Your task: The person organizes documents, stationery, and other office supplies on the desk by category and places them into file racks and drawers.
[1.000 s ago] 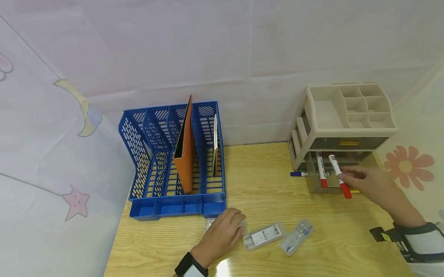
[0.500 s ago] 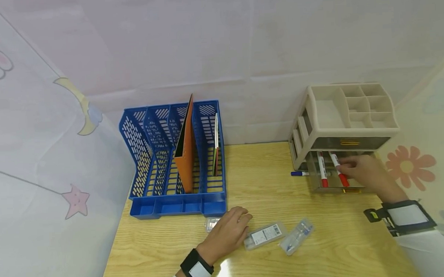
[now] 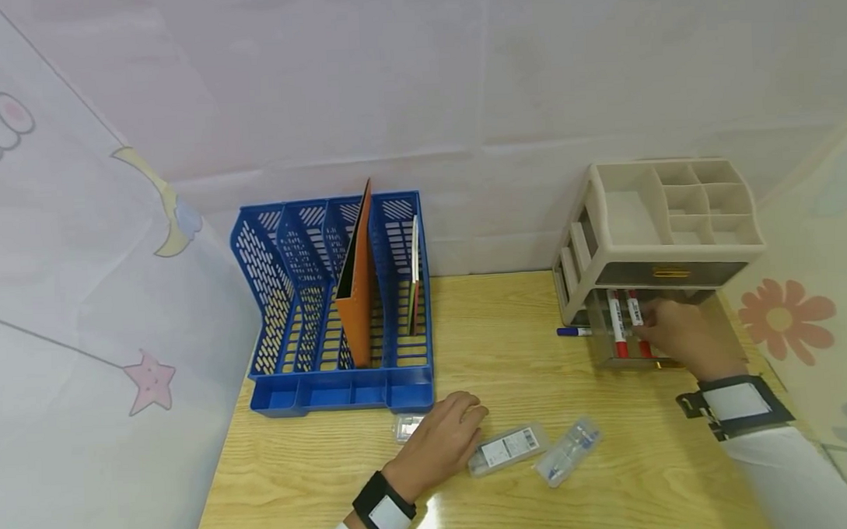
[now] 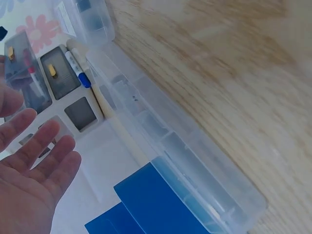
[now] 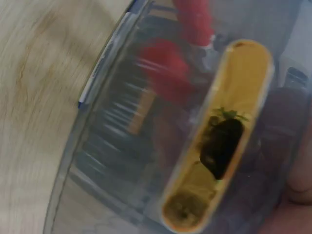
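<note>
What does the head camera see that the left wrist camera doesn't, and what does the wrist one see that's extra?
Only the head view: the orange folder and the back of the left hand.
Only the left wrist view: that hand's palm side and the gold handle of the bottom drawer.
Both: the open drawer and the blue-capped marker.

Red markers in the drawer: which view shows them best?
Head view. Both red markers show nearly full-length in the open drawer, the right hand hiding part of one. Left wrist: small and hazy through the drawer. Right wrist: only blurred red ends, close up through the drawer.
</note>
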The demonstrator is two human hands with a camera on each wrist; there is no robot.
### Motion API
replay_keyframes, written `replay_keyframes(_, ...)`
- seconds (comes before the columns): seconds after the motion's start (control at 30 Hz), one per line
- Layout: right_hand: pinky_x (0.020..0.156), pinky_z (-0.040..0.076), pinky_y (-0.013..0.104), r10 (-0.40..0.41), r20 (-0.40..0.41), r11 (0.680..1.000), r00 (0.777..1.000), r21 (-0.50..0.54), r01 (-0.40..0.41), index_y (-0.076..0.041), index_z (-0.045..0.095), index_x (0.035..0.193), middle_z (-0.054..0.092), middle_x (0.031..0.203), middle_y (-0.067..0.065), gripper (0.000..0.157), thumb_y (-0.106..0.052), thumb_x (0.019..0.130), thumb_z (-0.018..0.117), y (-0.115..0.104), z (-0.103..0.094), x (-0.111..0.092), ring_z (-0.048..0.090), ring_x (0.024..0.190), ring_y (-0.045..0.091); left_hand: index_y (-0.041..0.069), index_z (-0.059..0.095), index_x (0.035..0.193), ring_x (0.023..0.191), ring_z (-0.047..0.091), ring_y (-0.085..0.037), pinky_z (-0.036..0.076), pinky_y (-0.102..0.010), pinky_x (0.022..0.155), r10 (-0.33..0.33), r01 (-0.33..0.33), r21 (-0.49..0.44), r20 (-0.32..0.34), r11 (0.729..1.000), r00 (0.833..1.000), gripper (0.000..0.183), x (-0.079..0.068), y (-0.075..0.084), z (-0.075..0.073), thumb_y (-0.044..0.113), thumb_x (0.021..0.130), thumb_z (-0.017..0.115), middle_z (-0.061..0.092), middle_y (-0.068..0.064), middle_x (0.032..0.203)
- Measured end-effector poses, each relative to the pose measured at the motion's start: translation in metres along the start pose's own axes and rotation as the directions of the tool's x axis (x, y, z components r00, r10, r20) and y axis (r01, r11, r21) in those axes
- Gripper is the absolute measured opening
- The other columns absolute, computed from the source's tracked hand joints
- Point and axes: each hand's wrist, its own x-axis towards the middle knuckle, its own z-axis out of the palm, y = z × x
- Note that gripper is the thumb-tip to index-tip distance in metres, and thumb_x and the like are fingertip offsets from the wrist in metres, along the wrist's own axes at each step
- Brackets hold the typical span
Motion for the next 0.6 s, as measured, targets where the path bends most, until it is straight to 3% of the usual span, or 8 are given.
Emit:
replay_keyframes(0.27,0.066,0.053,0.049,-0.015,-0.04,1.0,0.999,-0.009,0.015,0.018,0.061,0.121,0.07,0.094,0.026,0.048,-0.022,0.097,0.065,-0.001,0.001,-0.002,0.063,0.079,0.035,0.011,0.066,0.118,0.115,0.063,-0.019,0.057,-0.03,0.094,-0.007,0.007,0.027,-0.007,1.0,1.0,0.033,0.001,0.001,0.003,0.017,0.088,0.078,0.065,-0.005,0.12)
replay_keyframes(0.33,0.068,0.054,0.051,-0.036,-0.086,0.999,0.996,0.002,0.036,0.019,0.059,0.125,0.07,0.097,0.028,0.048,-0.021,0.099,0.061,-0.006,0.001,-0.009,0.066,0.079,0.035,0.011,0.067,0.119,0.115,0.063,-0.019,0.056,-0.03,0.095,-0.02,0.02,0.019,-0.002,1.0,1.0,0.033,0.002,0.001,0.003,0.017,0.088,0.077,0.065,-0.005,0.12)
replay_keyframes(0.4,0.066,0.054,0.053,-0.08,-0.185,0.997,0.979,0.006,0.083,0.018,0.06,0.125,0.069,0.098,0.029,0.044,-0.017,0.098,0.062,-0.012,0.002,-0.018,0.066,0.078,0.036,0.011,0.067,0.12,0.116,0.063,-0.019,0.056,-0.03,0.096,-0.034,0.034,0.01,0.005,0.999,0.999,0.032,0.002,0.001,0.003,0.017,0.089,0.076,0.065,-0.005,0.12)
replay_keyframes(0.47,0.063,0.054,0.053,-0.18,-0.334,0.983,0.925,-0.023,0.183,0.014,0.065,0.118,0.069,0.096,0.028,0.034,-0.011,0.094,0.066,-0.019,0.008,-0.027,0.067,0.076,0.036,0.01,0.066,0.12,0.116,0.062,-0.02,0.055,-0.03,0.098,-0.044,0.044,0.005,0.005,0.999,0.999,0.031,0.003,0.001,0.002,0.017,0.09,0.075,0.065,-0.005,0.12)
replay_keyframes(0.53,0.063,0.055,0.053,-0.311,-0.477,0.948,0.822,-0.093,0.304,0.009,0.068,0.111,0.069,0.098,0.027,0.028,-0.003,0.087,0.07,-0.026,0.015,-0.035,0.067,0.078,0.036,0.01,0.066,0.12,0.116,0.063,-0.02,0.055,-0.03,0.098,-0.048,0.048,0.004,-0.003,0.999,0.999,0.03,0.005,0.0,0.001,0.016,0.091,0.073,0.065,-0.006,0.121)
replay_keyframes(0.6,0.06,0.054,0.049,-0.434,-0.571,0.893,0.697,-0.171,0.416,0.006,0.071,0.107,0.069,0.1,0.024,0.025,-0.002,0.083,0.07,-0.033,0.022,-0.04,0.068,0.081,0.036,0.01,0.066,0.12,0.117,0.063,-0.021,0.056,-0.031,0.098,-0.055,0.055,0.004,-0.011,0.998,0.998,0.029,0.007,0.0,0.001,0.016,0.092,0.073,0.065,-0.007,0.121)
